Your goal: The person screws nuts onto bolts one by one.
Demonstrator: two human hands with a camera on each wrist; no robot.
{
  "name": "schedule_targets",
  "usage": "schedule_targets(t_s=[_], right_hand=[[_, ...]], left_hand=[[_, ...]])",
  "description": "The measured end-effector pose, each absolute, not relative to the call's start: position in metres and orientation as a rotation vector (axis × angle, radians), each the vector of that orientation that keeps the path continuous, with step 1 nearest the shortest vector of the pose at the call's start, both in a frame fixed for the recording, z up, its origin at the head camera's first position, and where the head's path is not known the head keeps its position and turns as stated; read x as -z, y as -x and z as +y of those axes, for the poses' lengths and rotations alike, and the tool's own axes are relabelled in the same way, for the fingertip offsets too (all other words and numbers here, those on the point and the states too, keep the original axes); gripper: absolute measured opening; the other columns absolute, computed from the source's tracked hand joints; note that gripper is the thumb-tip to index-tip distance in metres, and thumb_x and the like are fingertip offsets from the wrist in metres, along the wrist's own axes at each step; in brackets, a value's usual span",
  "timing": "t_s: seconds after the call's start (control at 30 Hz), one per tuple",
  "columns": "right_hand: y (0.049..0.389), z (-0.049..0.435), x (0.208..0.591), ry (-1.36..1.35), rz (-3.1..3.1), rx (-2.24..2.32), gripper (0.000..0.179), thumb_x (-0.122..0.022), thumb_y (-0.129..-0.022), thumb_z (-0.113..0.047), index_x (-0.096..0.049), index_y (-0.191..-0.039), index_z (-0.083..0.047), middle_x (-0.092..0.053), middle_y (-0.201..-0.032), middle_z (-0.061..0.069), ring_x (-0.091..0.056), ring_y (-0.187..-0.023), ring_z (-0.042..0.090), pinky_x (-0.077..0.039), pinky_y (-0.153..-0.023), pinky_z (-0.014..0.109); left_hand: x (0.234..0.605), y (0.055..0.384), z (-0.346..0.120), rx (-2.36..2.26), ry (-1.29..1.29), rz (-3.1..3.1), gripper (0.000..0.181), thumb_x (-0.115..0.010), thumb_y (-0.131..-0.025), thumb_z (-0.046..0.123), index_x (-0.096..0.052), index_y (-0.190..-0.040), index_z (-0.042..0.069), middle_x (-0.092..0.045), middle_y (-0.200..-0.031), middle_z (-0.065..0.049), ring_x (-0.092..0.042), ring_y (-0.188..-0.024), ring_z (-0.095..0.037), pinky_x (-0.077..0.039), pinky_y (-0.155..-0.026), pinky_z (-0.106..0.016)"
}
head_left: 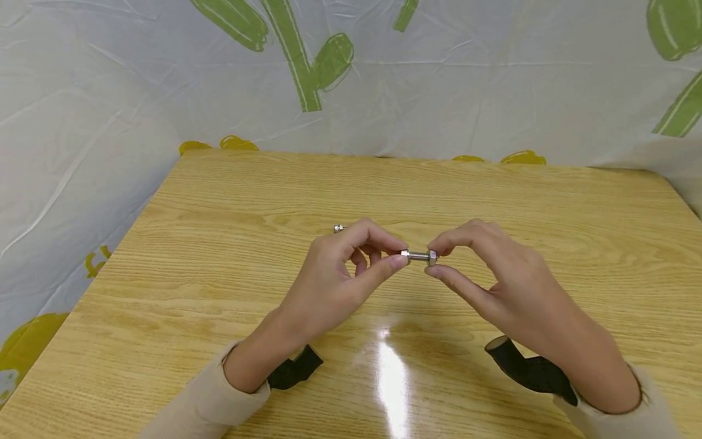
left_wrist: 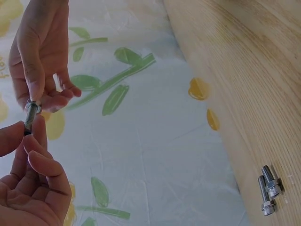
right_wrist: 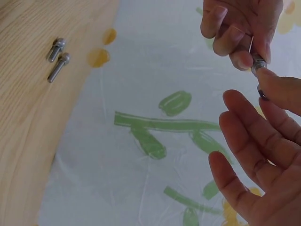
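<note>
A metal bolt (head_left: 419, 256) is held level above the table between the two hands, its shank bare in the middle. The left hand (head_left: 334, 280) pinches one end of it between thumb and forefinger. At the other end, the thumb and forefinger of the right hand (head_left: 510, 286) pinch a hex-shaped piece (head_left: 432, 257). Which end is the bolt's head I cannot tell. In the left wrist view the bolt's shank (left_wrist: 31, 116) shows between both hands' fingertips. Fingers hide much of the bolt (right_wrist: 258, 63) in the right wrist view.
Two more bolts with nuts, a longer one (right_wrist: 58, 68) and a shorter one (right_wrist: 55, 49), lie side by side on the wooden table (head_left: 219, 274). The left hand mostly hides them in the head view. A patterned sheet (head_left: 411, 91) hangs behind the table.
</note>
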State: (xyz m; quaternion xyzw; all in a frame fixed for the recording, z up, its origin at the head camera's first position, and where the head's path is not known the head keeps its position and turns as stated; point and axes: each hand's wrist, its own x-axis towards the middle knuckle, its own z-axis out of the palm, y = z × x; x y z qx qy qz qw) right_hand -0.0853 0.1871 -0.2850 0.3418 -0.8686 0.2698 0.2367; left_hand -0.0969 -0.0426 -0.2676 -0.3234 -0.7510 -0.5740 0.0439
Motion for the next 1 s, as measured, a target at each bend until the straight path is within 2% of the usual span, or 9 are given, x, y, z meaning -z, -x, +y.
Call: schedule_targets(t_s=[0.3, 0.5, 0.63, 0.73, 0.8, 0.87, 0.9, 1.0], right_hand=[[0.087, 0.191, 0.285, -0.977, -2.483, -0.742, 0.028, -0.069, -0.083, -0.014, -0.059, -0.107, -0.025, -0.058, -0.1, -0.017, -0.051, -0.096, 0.004, -0.039, -0.084, 0.015], [0.08, 0.18, 0.271, -0.942, -2.556, -0.775, 0.016, -0.058, -0.091, -0.01, -0.057, -0.094, -0.026, -0.056, -0.09, -0.019, -0.046, -0.088, 0.002, -0.038, -0.073, 0.02], [0.077, 0.173, 0.266, -0.925, -2.52, -0.811, 0.023, -0.05, -0.095, -0.008, -0.056, -0.083, -0.026, -0.055, -0.082, -0.019, -0.044, -0.084, 0.003, -0.036, -0.069, 0.019], [0.077, 0.173, 0.268, -0.893, -2.508, -0.831, 0.027, -0.047, -0.097, -0.01, -0.058, -0.08, -0.027, -0.057, -0.08, -0.019, -0.045, -0.084, 0.005, -0.036, -0.068, 0.02], [0.078, 0.178, 0.271, -0.863, -2.537, -0.805, 0.022, -0.05, -0.096, -0.012, -0.06, -0.085, -0.029, -0.058, -0.084, -0.019, -0.046, -0.086, 0.003, -0.037, -0.069, 0.02], [0.079, 0.184, 0.275, -0.825, -2.583, -0.772, 0.015, -0.059, -0.092, -0.017, -0.061, -0.095, -0.031, -0.058, -0.09, -0.02, -0.048, -0.09, 0.002, -0.039, -0.068, 0.018], [0.08, 0.187, 0.278, -0.824, -2.591, -0.754, 0.018, -0.064, -0.089, -0.019, -0.06, -0.101, -0.031, -0.058, -0.093, -0.02, -0.048, -0.092, 0.001, -0.039, -0.068, 0.018], [0.084, 0.193, 0.284, -0.859, -2.566, -0.713, 0.043, -0.077, -0.076, -0.023, -0.056, -0.114, -0.028, -0.057, -0.101, -0.018, -0.05, -0.095, 0.0, -0.039, -0.07, 0.014]], left_hand=[[0.268, 0.097, -0.042, 1.736, 1.016, -2.303, 0.009, -0.065, -0.087, 0.01, -0.065, -0.095, 0.007, -0.068, -0.087, 0.0, -0.051, -0.07, -0.006, -0.045, -0.06, -0.02], [0.267, 0.095, -0.04, 1.739, 1.03, -2.312, 0.008, -0.065, -0.087, 0.01, -0.064, -0.095, 0.007, -0.068, -0.087, 0.0, -0.05, -0.07, -0.005, -0.045, -0.06, -0.02], [0.266, 0.094, -0.039, 1.734, 1.038, -2.314, 0.008, -0.065, -0.087, 0.01, -0.064, -0.094, 0.007, -0.068, -0.088, 0.0, -0.051, -0.07, -0.005, -0.045, -0.061, -0.019], [0.266, 0.094, -0.039, 1.723, 1.041, -2.316, 0.008, -0.065, -0.087, 0.01, -0.064, -0.095, 0.007, -0.069, -0.088, 0.0, -0.051, -0.07, -0.004, -0.045, -0.061, -0.019], [0.266, 0.094, -0.039, 1.724, 1.035, -2.315, 0.008, -0.065, -0.087, 0.01, -0.064, -0.095, 0.007, -0.069, -0.087, 0.0, -0.051, -0.07, -0.004, -0.045, -0.061, -0.02], [0.266, 0.094, -0.04, 1.728, 1.025, -2.314, 0.008, -0.065, -0.087, 0.009, -0.064, -0.095, 0.006, -0.068, -0.087, -0.001, -0.051, -0.07, -0.005, -0.045, -0.062, -0.02], [0.266, 0.094, -0.04, 1.731, 1.018, -2.313, 0.008, -0.065, -0.087, 0.009, -0.064, -0.095, 0.006, -0.068, -0.086, -0.001, -0.051, -0.07, -0.005, -0.046, -0.062, -0.02], [0.265, 0.094, -0.041, 1.745, 0.999, -2.308, 0.008, -0.065, -0.087, 0.008, -0.064, -0.094, 0.005, -0.068, -0.086, -0.002, -0.051, -0.07, -0.006, -0.046, -0.063, -0.02]])
